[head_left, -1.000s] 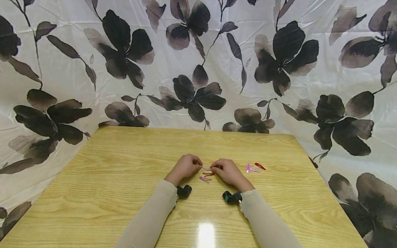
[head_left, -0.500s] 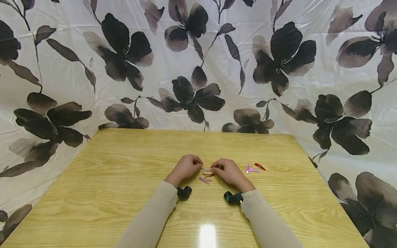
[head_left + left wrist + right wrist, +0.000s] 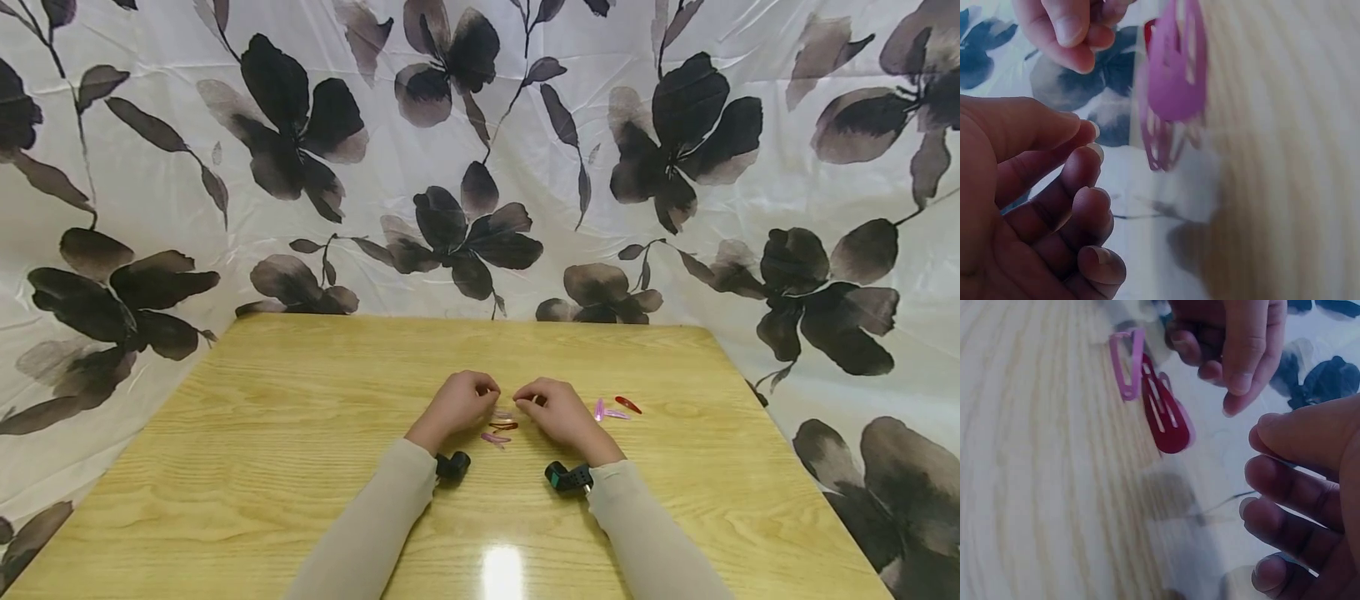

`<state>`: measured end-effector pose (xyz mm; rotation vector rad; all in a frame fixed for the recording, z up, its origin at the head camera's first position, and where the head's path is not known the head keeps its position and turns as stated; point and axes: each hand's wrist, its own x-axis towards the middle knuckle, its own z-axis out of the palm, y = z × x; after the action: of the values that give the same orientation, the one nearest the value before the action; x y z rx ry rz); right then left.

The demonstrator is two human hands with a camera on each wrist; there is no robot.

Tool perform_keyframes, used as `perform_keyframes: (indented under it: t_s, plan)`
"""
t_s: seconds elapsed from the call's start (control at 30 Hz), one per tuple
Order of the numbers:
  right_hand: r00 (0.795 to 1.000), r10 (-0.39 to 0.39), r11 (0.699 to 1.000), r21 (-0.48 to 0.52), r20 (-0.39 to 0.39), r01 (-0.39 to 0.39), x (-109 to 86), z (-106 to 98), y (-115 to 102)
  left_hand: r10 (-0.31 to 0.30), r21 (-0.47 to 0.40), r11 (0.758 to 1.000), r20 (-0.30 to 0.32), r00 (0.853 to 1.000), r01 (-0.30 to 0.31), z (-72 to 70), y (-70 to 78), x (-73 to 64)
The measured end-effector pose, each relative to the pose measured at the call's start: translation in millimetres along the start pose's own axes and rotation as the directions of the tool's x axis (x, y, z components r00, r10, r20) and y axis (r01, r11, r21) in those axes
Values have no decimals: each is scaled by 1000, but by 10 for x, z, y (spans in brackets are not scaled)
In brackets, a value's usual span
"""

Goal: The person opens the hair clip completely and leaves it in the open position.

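In the head view my left hand (image 3: 462,402) and right hand (image 3: 557,411) hover just beyond a short column of hair clips, fingertips facing across a small gap. The column has a pink hair clip (image 3: 502,414) nearest the fingertips, a red hair clip (image 3: 504,426) in the middle and another pink hair clip (image 3: 495,438) nearest me. Both wrist views show thumb and index finger close together with nothing visible between them, the other fingers loosely bent. In the right wrist view the red clip (image 3: 1169,434) partly covers a pink one.
Right of my right hand, two pink hair clips (image 3: 617,414) and a red hair clip (image 3: 628,405) lie on the wooden table (image 3: 300,392). A floral cloth (image 3: 450,150) hangs behind the table. Black devices (image 3: 453,467) are strapped to both wrists.
Both hands have let go of the farthest pink clip in the column and moved slightly up and away from it. That clip now lies on the table.
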<state>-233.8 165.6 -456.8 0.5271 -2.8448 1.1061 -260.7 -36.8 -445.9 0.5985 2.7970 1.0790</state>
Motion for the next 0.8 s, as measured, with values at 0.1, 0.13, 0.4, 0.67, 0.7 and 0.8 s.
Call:
perform_keyframes:
  t_s: [0.1,0.13,0.4,0.67,0.7,0.8]
  plan:
    - [1000,11,1000,-5,-3,-11,-4,-55,5,4,-17,1000,17,1000,-4,12,73,25]
    - [1000,8,1000,-7,-5,-8,-5,-78,8,5,-22,1000,24,1000,-4,15,100,35]
    - [1000,-6,999,-45,-11,5,-38,-305,102,48,-38,998,60,997,-45,46,317,108]
    - [1000,-6,995,-97,-24,4,-95,-593,182,83,14,996,77,994,-84,151,479,222]
    - [1000,1,995,-100,-22,-3,-107,-626,190,90,21,996,77,993,-91,165,499,236]
    - [1000,26,996,-90,-14,-28,-141,-715,215,105,38,993,76,992,-108,198,567,267]
